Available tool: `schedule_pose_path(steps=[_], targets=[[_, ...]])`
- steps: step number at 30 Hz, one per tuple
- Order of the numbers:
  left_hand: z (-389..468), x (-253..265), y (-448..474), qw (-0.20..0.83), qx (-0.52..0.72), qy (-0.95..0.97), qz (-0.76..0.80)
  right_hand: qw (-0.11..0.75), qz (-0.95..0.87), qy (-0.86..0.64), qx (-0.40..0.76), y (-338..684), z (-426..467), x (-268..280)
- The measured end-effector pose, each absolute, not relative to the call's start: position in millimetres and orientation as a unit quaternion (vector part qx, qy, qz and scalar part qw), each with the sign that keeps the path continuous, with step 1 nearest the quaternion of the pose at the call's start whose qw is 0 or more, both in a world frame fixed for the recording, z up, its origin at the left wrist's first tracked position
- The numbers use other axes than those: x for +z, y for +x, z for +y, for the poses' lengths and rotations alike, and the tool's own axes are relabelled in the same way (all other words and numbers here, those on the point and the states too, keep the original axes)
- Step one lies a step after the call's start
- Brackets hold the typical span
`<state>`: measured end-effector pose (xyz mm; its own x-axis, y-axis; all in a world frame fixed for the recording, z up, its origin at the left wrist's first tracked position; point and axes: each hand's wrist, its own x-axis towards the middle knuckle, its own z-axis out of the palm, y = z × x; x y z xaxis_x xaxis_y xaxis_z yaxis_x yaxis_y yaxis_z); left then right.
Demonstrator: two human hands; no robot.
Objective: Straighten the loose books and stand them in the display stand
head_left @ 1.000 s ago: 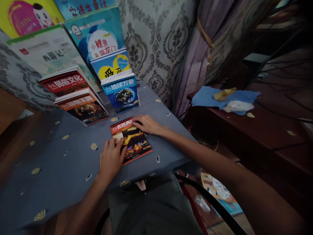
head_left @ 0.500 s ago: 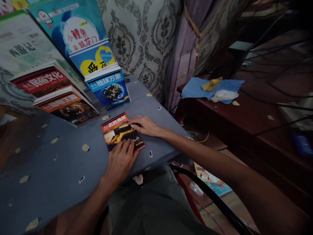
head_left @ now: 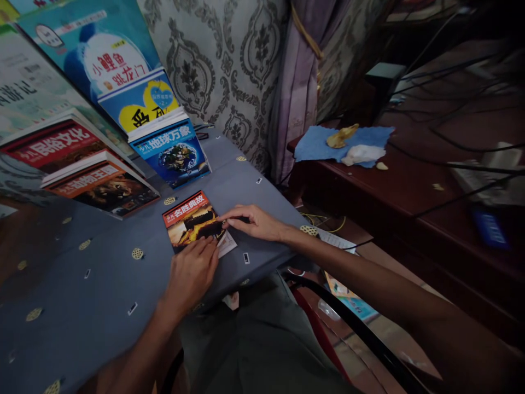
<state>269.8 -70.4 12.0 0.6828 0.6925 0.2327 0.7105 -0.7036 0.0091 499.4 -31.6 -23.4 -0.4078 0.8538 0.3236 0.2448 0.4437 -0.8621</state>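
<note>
A small paperback book [head_left: 192, 216] with an orange title band and a golden picture lies on the blue-grey cloth in front of me. My left hand [head_left: 194, 268] rests flat across the book's lower edge, its fingers stretched out on the cover. At the right edge, my right hand [head_left: 256, 221] has thumb and index finger close together on the cover. The cover's lower right corner stands off the block, and a pale printed page [head_left: 228, 244] shows beneath it.
Several books stand propped at the back left, among them a blue earth book [head_left: 174, 153] and an orange lion book [head_left: 106, 186]. A dark red wooden desk [head_left: 344, 186] on the right bears a blue cloth [head_left: 309, 145] and cables. A patterned curtain [head_left: 229, 65] hangs behind.
The cover's lower right corner has come up, baring a page that was covered before. My right fingers have drawn together at the cover's edge. The whole view has shifted slightly.
</note>
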Motion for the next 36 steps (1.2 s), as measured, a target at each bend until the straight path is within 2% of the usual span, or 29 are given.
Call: schedule_pose_path(steps=[9, 15, 18, 23, 28, 36], targets=[[-74.8, 7.5, 271.2, 0.11, -0.124, -0.924, -0.344, 0.419, -0.756, -0.346, 0.364, 499.9, -55.4, -18.9], [-78.2, 1.6, 273.4, 0.139, -0.123, -0.923, -0.336, 0.312, -0.87, -0.337, 0.181, 499.3, -75.0, -21.0], [-77.9, 0.4, 271.3, 0.12, -0.129, -0.923, -0.342, 0.301, -0.882, -0.339, 0.13, 498.2, -80.1, -23.8], [-68.8, -7.2, 243.0, 0.035, -0.18, -0.901, -0.393, 0.33, -0.861, -0.353, 0.158, 499.2, -85.8, -25.0], [-60.4, -24.4, 200.3, 0.008, -0.202, -0.85, -0.486, 0.335, -0.851, -0.351, 0.203, 498.8, -87.4, -22.0], [-63.8, -33.6, 195.2, -0.018, -0.211, -0.834, -0.509, 0.321, -0.859, -0.355, 0.179, 487.8, -80.2, -16.9]])
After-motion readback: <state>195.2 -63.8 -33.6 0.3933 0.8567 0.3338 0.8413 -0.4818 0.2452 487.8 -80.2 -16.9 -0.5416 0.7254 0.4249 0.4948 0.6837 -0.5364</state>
